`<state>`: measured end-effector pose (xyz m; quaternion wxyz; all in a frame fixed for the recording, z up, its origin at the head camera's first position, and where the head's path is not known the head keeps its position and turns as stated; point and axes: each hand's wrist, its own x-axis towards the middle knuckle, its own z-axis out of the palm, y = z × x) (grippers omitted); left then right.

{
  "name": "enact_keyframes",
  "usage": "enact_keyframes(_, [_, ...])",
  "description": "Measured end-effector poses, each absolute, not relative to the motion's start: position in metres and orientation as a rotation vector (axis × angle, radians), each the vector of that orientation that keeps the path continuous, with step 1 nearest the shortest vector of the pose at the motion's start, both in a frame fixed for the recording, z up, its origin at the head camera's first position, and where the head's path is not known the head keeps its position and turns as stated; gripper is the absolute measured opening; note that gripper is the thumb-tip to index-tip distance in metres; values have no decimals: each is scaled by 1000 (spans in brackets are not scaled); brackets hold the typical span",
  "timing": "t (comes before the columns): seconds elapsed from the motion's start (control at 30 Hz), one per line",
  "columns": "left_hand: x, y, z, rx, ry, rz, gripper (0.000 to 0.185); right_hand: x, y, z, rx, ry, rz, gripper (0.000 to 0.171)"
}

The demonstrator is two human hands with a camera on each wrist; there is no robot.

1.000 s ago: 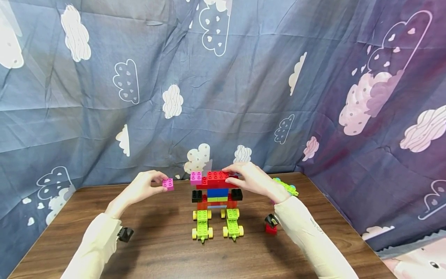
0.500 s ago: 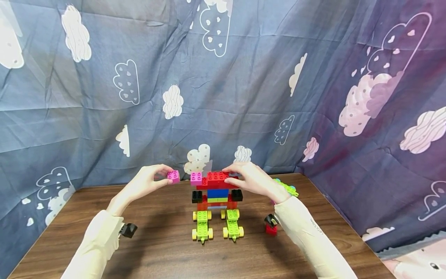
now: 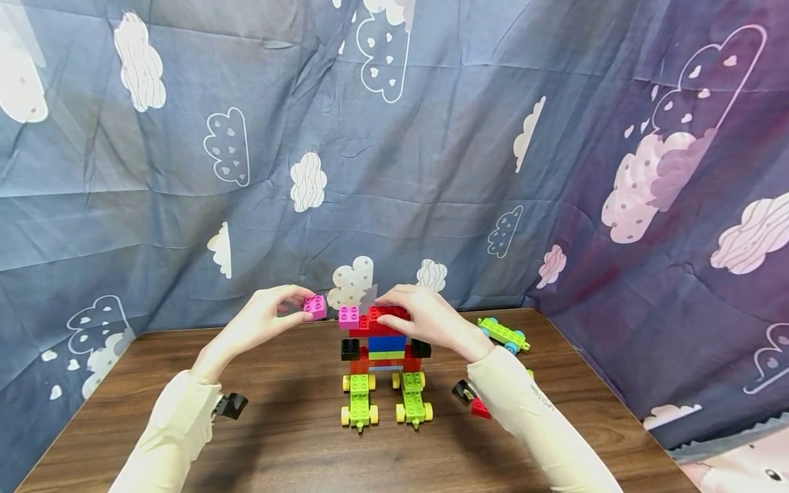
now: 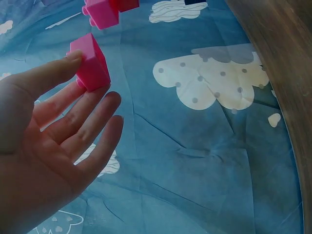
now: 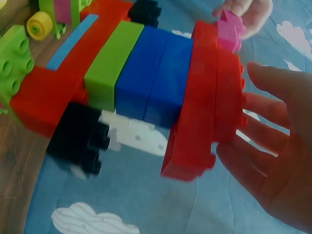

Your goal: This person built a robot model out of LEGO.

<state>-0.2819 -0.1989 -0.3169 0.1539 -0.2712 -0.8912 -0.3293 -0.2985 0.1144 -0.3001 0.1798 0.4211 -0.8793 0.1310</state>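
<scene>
We pinch the loose pink brick (image 3: 315,307) in our left hand (image 3: 265,322), at nine o'clock of the block figure (image 3: 383,356), while the straight fingers of our right hand (image 3: 425,320) press its red top, probably to steady it.

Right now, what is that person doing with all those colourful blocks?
A person is building a block figure that stands on the wooden table. The left hand pinches a loose pink brick in the air, just left of the figure's top. The right hand rests on the red bricks on top, next to a pink brick already attached. A green wheeled piece lies on the table to the right.
</scene>
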Motion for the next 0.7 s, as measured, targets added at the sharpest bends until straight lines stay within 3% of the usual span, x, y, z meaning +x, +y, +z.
enact_keyframes(0.7, [-283, -185, -309, -842, -2582, -1010, 33, -306, 78, -306, 1194, -2528, 353, 35])
